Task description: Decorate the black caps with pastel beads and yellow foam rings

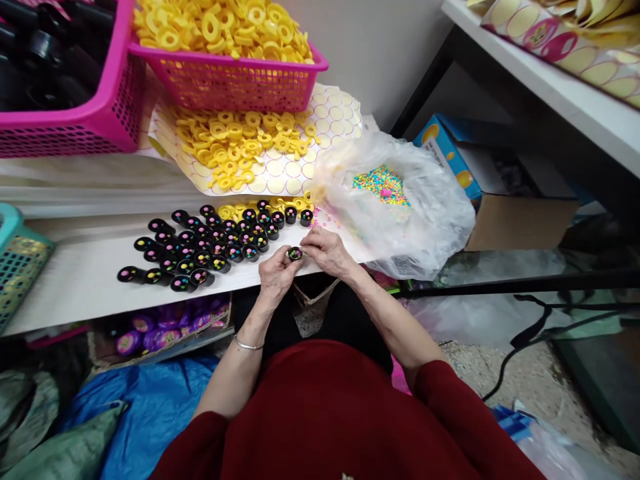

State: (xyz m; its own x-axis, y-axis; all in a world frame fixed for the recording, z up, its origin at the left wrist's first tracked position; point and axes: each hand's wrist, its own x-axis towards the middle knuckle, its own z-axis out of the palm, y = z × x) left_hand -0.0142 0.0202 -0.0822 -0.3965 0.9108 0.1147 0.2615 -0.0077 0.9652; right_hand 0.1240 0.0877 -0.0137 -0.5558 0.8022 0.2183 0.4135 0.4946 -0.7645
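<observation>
Near the table's front edge, my left hand is closed around a small black cup with tiny coloured beads in it. My right hand is pinched at the cup's right side; whatever its fingertips hold is too small to make out. To the left stand rows of similar black cups, showing pink, yellow and blue beads at their tops. Beyond my right hand, a clear plastic bag lies spread out with a heap of multicoloured beads and a small pink piece on them.
Yellow ring pieces lie on a sticker sheet and fill a pink basket. Another pink basket holds black parts. A teal basket stands at left, an open blue carton at right under a white shelf.
</observation>
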